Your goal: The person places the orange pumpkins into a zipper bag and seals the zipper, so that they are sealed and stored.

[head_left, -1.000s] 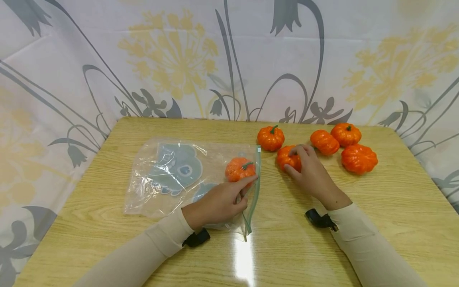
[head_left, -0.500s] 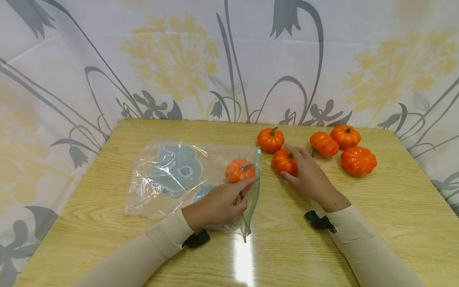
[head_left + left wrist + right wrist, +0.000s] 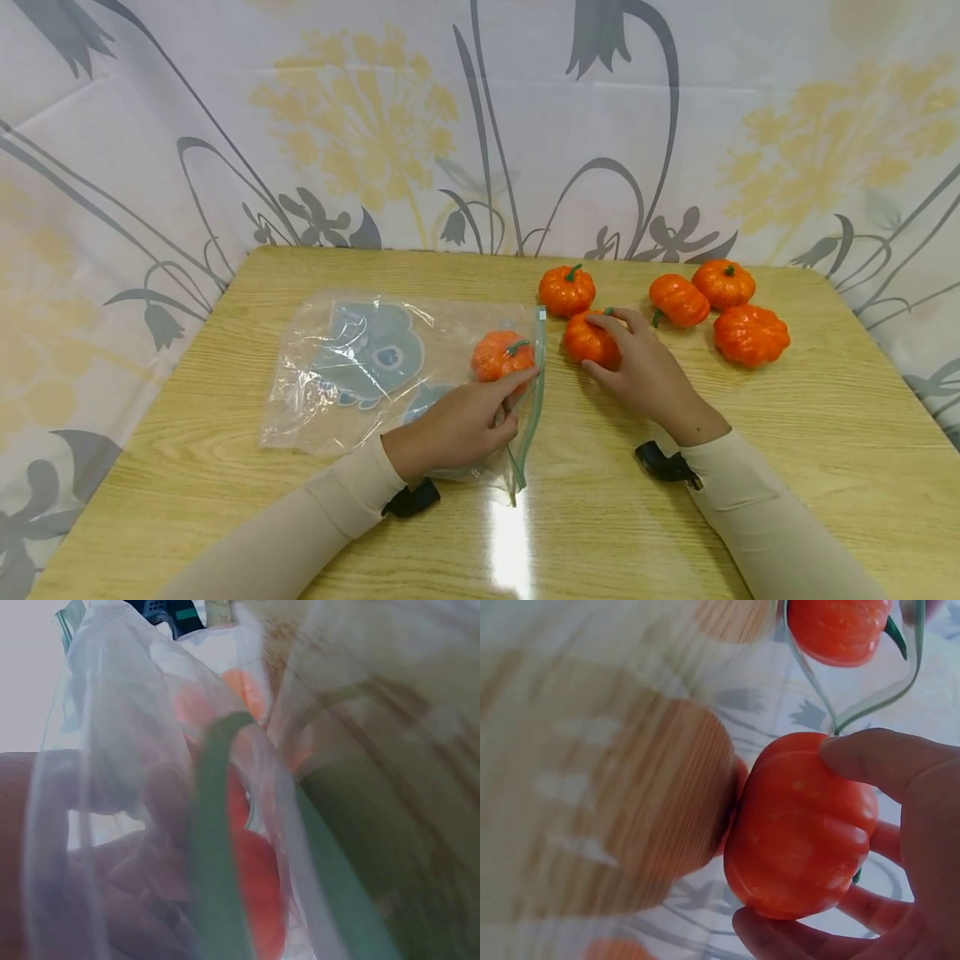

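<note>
A clear zip bag (image 3: 360,350) with blue printed shapes lies flat, its green-edged mouth facing right. Inside it, close to the mouth, sits one small orange pumpkin (image 3: 498,354). My left hand (image 3: 457,425) holds the bag near the mouth, index finger stretched along the zip edge; in the left wrist view the mouth's green strips (image 3: 217,825) stand apart. With thumb and fingers around a second pumpkin (image 3: 799,825), my right hand (image 3: 656,375) grips it on the table just right of the mouth. That pumpkin's stem points away to the right.
Another pumpkin (image 3: 567,292) stands right behind the gripped one. Farther right are three more: a tipped pumpkin (image 3: 678,300), an upright pumpkin (image 3: 723,283) and a pumpkin (image 3: 752,335) in front. The wooden table (image 3: 600,517) ends at a flower-patterned cloth (image 3: 480,125).
My right hand has shifted left with the pumpkin, bringing it closer to the bag's mouth. The pumpkin has turned so its stem shows at the right. The left hand and bag have stayed put.
</note>
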A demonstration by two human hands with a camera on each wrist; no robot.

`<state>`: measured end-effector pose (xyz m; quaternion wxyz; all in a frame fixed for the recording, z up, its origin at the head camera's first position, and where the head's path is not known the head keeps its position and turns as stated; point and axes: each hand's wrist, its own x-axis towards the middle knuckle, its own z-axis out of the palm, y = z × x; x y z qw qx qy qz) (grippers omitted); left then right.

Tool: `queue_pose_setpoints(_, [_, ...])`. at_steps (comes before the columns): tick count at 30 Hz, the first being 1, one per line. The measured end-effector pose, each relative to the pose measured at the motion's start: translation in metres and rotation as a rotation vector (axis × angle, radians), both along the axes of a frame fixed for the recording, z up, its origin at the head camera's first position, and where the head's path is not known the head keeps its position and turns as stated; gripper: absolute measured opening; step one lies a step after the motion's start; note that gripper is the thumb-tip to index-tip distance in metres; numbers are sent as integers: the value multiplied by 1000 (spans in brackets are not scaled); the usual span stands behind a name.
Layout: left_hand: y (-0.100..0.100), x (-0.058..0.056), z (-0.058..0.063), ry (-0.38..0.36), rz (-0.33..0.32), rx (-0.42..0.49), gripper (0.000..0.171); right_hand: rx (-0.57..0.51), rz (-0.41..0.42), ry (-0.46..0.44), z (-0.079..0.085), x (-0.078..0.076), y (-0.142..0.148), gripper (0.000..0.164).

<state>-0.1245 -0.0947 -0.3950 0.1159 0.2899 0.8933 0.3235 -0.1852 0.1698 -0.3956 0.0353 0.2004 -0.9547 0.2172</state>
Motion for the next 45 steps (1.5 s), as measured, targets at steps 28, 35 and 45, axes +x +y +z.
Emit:
queue_pose_setpoints(28, [1,1,-2,40,32,18,63,-55,124,74,-1,14,-14,58])
queue_pose_setpoints(35, [0,-1,-1,55,42,56,63,-65,139,100,-1,15,-16,57])
queue_pose_setpoints(45, [0,-2,-1,90,61,98,62,-95,202,153,-1,16,-20,58])
